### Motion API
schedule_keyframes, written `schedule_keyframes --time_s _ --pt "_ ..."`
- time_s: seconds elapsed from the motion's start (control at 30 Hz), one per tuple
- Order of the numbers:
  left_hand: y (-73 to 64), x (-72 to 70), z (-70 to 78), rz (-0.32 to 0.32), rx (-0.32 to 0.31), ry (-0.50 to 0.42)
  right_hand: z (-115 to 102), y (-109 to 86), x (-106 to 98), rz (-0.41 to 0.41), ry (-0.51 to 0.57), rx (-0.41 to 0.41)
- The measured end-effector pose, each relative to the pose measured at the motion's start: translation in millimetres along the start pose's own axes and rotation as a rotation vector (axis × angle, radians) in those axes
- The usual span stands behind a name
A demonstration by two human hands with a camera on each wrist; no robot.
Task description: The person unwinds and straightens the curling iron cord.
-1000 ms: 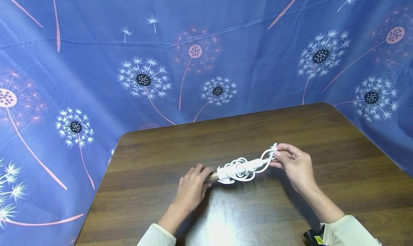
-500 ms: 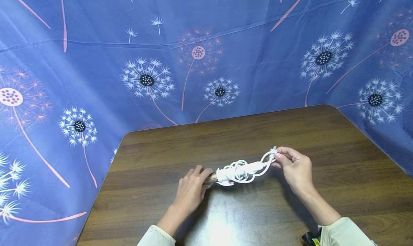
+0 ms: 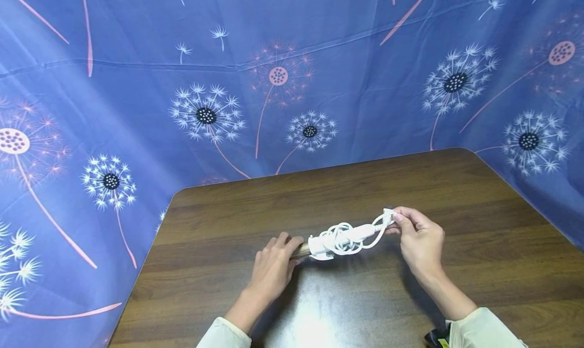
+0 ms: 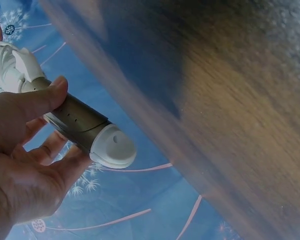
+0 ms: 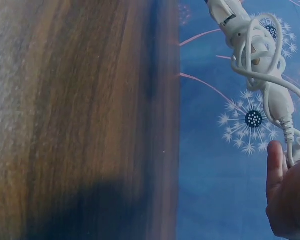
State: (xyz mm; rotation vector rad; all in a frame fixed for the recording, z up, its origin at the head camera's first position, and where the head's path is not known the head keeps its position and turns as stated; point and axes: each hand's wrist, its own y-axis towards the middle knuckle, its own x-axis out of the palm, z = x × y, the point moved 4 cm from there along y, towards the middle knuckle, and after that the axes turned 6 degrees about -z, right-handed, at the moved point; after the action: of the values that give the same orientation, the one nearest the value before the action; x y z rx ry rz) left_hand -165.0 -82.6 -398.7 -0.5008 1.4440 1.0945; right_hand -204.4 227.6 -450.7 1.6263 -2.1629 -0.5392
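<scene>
little chg in last sec: l hand (image 3: 272, 267) fingers still gripping wand (image 4: 82, 116) over desk (image 3: 365, 186), r hand (image 3: 424, 244) fingers pinching plug (image 3: 388, 214), turned slightly, cord (image 5: 272, 78) still looped round handle, so bundle's intact.

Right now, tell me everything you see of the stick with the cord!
The stick looks plastic: a brown part with tiny dots, a rounded white end, and a white handle wrapped in white cord. It's held sideways above the table, the left grip around the brown part, the right grip pinching the cord near its end.
</scene>
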Motion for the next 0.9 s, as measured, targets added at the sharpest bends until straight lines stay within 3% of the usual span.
schedule_keyframes --time_s 0.07,0.13,0.23,0.37,0.6,0.77,0.9 --pt "0.7 -0.6 -0.3 0.011 -0.006 0.006 -19.3 1.3 7.6 -0.007 0.044 -0.01" --pt "1.2 -1.3 -0.9 0.02 -0.014 0.018 -34.3 2.7 14.2 0.011 0.036 0.045" --pt "1.6 -2.0 -1.6 0.027 -0.025 0.03 -13.1 2.5 11.9 0.006 0.059 0.116" --pt "2.1 -1.7 -1.1 0.027 -0.035 0.027 39.7 0.9 0.8 -0.025 0.111 0.142" --pt "2.9 -1.3 0.1 0.026 -0.048 0.015 43.1 3.4 0.7 -0.087 0.205 0.155" --pt "3.3 -1.4 0.4 0.032 -0.048 0.013 44.5 3.3 -0.7 -0.07 0.16 0.167" --pt "3.7 -1.6 0.4 0.032 -0.055 0.005 19.0 4.3 4.7 -0.067 0.204 0.135"
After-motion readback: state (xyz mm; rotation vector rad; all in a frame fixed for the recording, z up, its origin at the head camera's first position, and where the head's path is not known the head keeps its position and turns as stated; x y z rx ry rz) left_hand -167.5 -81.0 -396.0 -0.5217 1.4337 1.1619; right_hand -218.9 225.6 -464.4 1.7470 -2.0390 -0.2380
